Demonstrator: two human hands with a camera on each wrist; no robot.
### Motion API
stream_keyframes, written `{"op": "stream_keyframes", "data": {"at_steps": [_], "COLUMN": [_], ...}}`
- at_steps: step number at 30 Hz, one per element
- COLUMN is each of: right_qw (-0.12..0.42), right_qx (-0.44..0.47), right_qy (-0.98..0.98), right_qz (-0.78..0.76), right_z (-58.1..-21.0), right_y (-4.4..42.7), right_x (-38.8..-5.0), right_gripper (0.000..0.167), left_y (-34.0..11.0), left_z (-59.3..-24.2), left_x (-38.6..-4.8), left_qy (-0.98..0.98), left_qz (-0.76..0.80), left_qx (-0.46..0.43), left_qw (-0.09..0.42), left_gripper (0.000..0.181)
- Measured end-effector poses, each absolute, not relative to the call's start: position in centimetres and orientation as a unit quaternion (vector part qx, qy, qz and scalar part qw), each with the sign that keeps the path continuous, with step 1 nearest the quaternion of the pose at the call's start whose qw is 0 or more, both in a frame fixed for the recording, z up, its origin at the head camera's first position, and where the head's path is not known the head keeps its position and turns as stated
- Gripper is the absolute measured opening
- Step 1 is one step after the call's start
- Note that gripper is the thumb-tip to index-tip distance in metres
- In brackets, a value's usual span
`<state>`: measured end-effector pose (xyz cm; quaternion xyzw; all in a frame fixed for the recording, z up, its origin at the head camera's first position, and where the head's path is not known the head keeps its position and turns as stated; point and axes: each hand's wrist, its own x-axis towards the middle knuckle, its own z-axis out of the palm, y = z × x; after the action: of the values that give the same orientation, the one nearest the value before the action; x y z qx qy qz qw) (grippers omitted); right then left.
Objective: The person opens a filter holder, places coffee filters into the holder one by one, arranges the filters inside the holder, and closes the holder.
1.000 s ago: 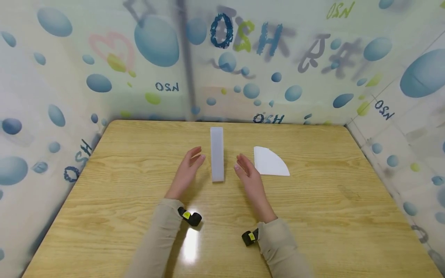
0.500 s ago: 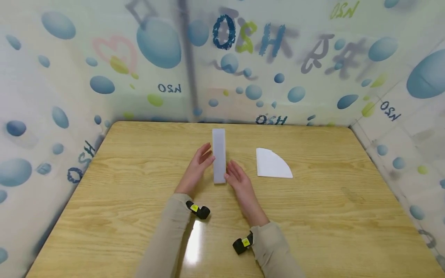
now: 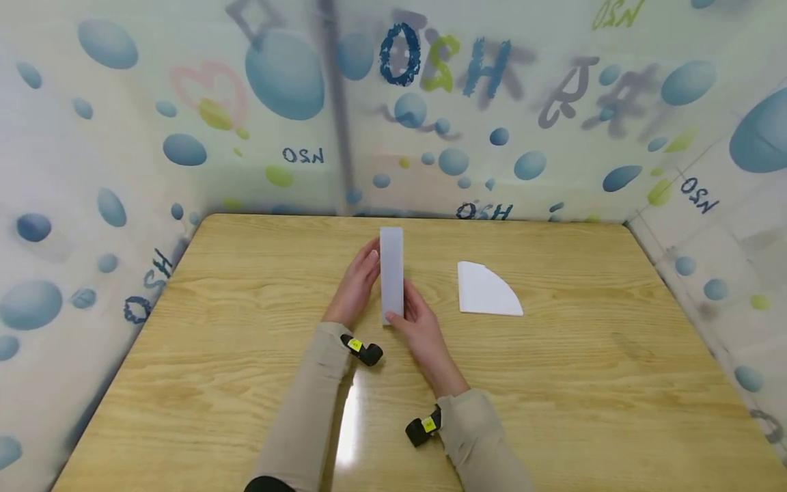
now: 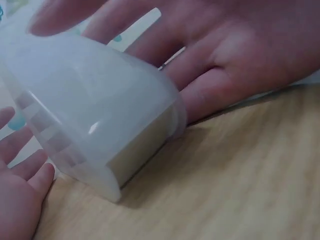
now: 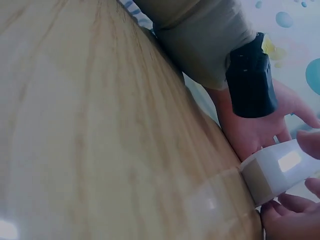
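Left hand (image 3: 354,287) and right hand (image 3: 424,335) have closed in on the white container (image 3: 392,273): the left touches its left side; the right thumb (image 3: 396,320) overlaps its near end.

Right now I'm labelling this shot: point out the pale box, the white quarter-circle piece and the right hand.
Pale box (image 3: 391,273): head view, its long face.
White quarter-circle piece (image 3: 488,291): head view, its upper face.
Right hand (image 3: 424,335): head view, near the thumb's base.

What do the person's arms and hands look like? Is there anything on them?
Long, creased beige sleeves cover both arms down to the wrists. Each wrist wears a small black camera with a bright yellow patch. The left hand and right hand are bare: no gloves.
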<state>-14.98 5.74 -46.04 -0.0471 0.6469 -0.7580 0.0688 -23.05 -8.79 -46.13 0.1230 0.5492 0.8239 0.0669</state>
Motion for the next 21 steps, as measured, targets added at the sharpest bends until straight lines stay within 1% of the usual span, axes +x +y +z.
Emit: {"op": "stream_keyframes", "data": {"at_steps": [7,15,21], "right_qw": [0.074,0.088,0.081], "right_qx": [-0.019,-0.031,-0.032], "right_qy": [0.673,0.689,0.731], "right_qz": [-0.736,-0.719,-0.677], "right_z": [-45.7,-43.7,-43.5], "right_y": [5.6,5.7,5.7], "right_x": [-15.1,-14.2,-14.1], "right_gripper": [0.061,0.072,0.075], "left_y": [-9.1,-9.0,-9.2], "left_z": [-46.0,-45.8,-45.8], "left_x": [-23.4,-23.1,-22.7], "left_qy": [0.505,0.516,0.519], "left_qz": [0.850,0.845,0.842], "left_qx": [0.121,0.112,0.120], "left_qw": [0.090,0.082,0.085], "left_gripper": [0.050,0.053,0.054]}}
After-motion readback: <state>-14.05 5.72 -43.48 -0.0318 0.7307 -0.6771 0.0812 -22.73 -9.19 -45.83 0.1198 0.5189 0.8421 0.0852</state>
